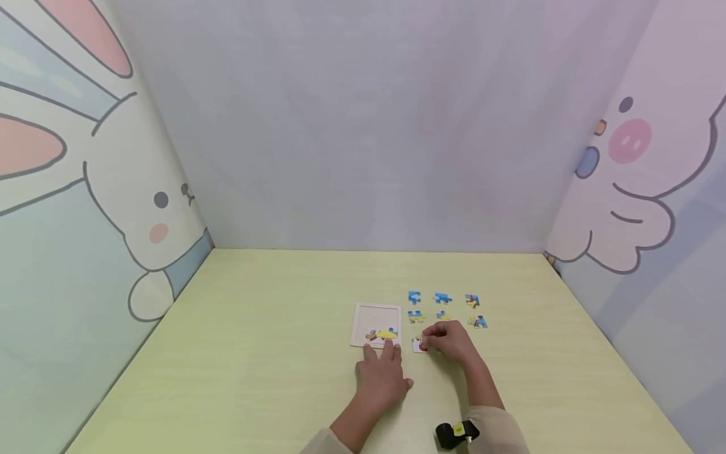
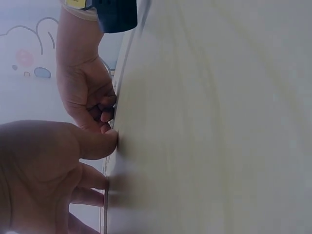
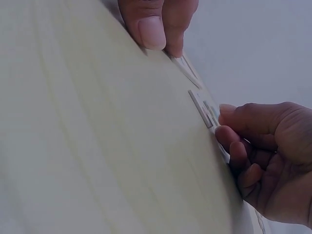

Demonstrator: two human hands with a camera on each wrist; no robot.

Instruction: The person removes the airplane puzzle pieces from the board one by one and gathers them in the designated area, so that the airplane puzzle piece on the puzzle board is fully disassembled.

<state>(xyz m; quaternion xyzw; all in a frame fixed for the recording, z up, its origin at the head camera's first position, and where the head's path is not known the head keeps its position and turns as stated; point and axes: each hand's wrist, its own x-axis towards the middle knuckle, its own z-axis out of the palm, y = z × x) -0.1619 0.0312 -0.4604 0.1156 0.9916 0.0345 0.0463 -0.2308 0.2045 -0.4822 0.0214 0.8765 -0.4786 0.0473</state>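
A pale square puzzle tray (image 1: 374, 314) lies on the table, with a few joined yellow, red and blue jigsaw pieces (image 1: 387, 335) along its lower side. My left hand (image 1: 382, 381) rests flat at the tray's near edge, fingers spread and fingertips on the rim. To the right, my right hand (image 1: 450, 340) has its fingers curled, thumb and forefinger pinching the right side of a white and red puzzle piece (image 1: 416, 346). In the right wrist view this puzzle piece (image 3: 200, 108) lies low at the tabletop; the fingertips hide part of it.
Several loose blue and yellow puzzle pieces (image 1: 442, 298) lie in rows beyond my right hand. A black device (image 1: 454, 435) is on the right wrist. The pale wooden table (image 1: 238, 353) is enclosed by a plain back wall (image 1: 340, 126) and cartoon-printed side walls.
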